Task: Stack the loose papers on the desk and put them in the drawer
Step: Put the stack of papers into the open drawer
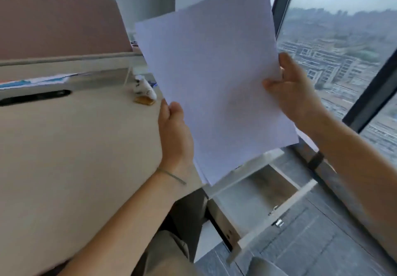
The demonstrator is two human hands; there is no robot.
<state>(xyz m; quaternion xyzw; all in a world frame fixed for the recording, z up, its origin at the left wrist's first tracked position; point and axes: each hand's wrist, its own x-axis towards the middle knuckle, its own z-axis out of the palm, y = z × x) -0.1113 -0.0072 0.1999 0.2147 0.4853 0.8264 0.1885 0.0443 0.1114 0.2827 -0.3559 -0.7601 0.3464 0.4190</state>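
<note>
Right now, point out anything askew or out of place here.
The paper stack is not squared: extra sheet edges fan out at its top and bottom corners. Both hands, left and right, hold it tilted above the open drawer. More papers lie at the desk's far edge.

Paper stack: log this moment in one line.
paper stack: lifted, tilted, above drawer | left hand: grips left edge | right hand: grips right edge | drawer: open | step: not yet in drawer

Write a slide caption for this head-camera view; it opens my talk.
Both hands, left hand and right hand, hold the paper stack above the open drawer.
</note>
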